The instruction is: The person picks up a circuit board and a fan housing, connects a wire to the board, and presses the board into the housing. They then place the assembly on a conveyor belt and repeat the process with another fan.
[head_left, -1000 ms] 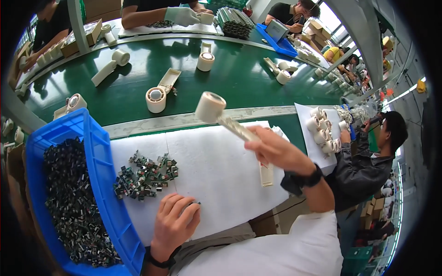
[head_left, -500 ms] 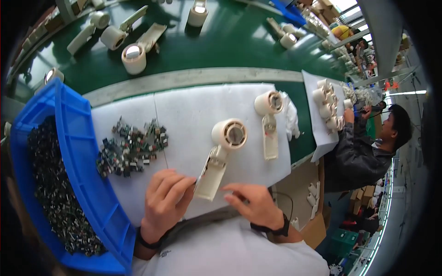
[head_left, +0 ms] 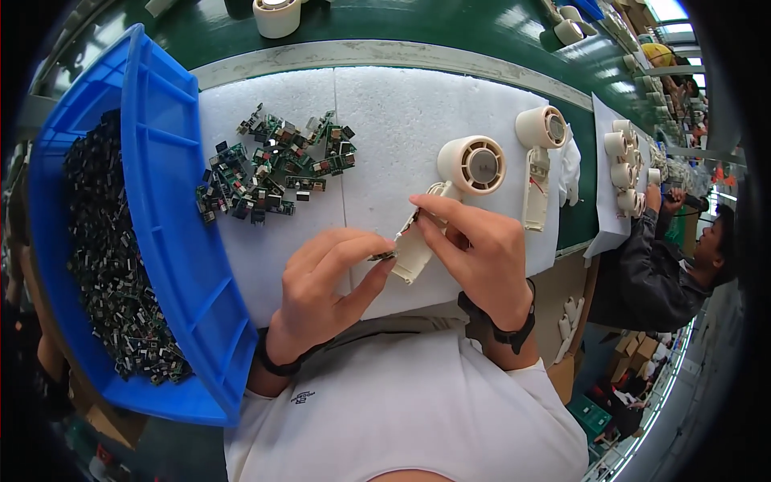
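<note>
Left hand: your thumb and forefinger are pinched together on a small circuit board, held beside the left edge of the open handle.
Right hand: your forefinger and thumb are close together at the upper part of that handle; whether they clamp the shell or something small at its edge, you cannot tell from here.
Cream fan: in front of you over the white foam sheet, its round head pointing away from you and its handle slanting back toward you between your hands.
Second fan: on the sheet to the right of the first, well apart from your fingers, with a red wire showing in its opened handle.
Board pile: loose green boards heaped on the sheet, ahead of your left hand.
Blue bin: at your left, holding a deep mass of similar boards.
Green work surface: beyond the sheet, with more cream fans standing on it.
Co-worker: at your right, in a dark jacket, near a cluster of cream fan heads.
</note>
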`<state>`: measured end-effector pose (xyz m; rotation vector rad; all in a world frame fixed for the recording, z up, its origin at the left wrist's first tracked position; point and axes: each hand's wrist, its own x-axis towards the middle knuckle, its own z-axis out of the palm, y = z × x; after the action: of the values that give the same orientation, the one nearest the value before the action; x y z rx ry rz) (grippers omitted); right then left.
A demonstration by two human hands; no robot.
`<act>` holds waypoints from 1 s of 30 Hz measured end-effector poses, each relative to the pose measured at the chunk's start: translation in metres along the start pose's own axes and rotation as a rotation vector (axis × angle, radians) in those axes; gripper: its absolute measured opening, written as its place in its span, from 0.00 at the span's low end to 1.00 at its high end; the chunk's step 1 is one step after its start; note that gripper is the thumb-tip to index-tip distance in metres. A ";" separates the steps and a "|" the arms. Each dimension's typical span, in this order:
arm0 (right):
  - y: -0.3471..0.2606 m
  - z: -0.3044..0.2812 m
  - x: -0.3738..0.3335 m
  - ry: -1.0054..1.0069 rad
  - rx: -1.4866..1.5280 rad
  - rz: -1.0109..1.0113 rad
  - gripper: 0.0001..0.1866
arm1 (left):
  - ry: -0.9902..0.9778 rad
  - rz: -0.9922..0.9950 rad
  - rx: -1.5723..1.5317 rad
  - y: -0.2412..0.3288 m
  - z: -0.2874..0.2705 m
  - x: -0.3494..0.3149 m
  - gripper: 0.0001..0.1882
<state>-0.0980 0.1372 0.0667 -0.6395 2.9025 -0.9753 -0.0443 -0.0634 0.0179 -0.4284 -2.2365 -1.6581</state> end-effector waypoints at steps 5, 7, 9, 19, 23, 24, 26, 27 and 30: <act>0.011 0.000 0.003 0.008 -0.043 -0.196 0.15 | -0.026 0.016 -0.057 0.001 0.002 0.002 0.14; 0.013 -0.003 0.003 -0.011 -0.105 -0.232 0.14 | -0.023 0.021 -0.061 0.001 0.001 0.002 0.14; 0.013 -0.005 0.002 -0.019 -0.011 -0.209 0.13 | -0.083 0.002 -0.102 0.001 -0.002 0.002 0.15; 0.002 0.008 -0.004 0.071 0.206 0.010 0.11 | 0.077 -0.295 -0.181 0.005 0.012 -0.001 0.14; 0.000 0.009 -0.004 0.061 0.208 0.036 0.11 | 0.137 -0.373 -0.194 0.007 0.018 0.003 0.13; 0.000 0.009 -0.004 0.061 0.207 0.036 0.11 | 0.140 -0.363 -0.192 0.006 0.018 0.003 0.14; 0.002 0.012 -0.006 0.086 0.202 0.023 0.11 | 0.146 -0.340 -0.186 0.004 0.019 0.003 0.14; 0.002 0.013 -0.006 0.099 0.199 0.016 0.11 | 0.146 -0.340 -0.186 0.004 0.019 0.003 0.14; 0.002 0.012 -0.006 0.084 0.181 -0.010 0.12 | 0.132 -0.303 -0.170 0.004 0.020 0.003 0.15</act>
<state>-0.0912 0.1343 0.0549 -0.6170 2.8374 -1.2781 -0.0473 -0.0432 0.0170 -0.0148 -2.1536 -1.9733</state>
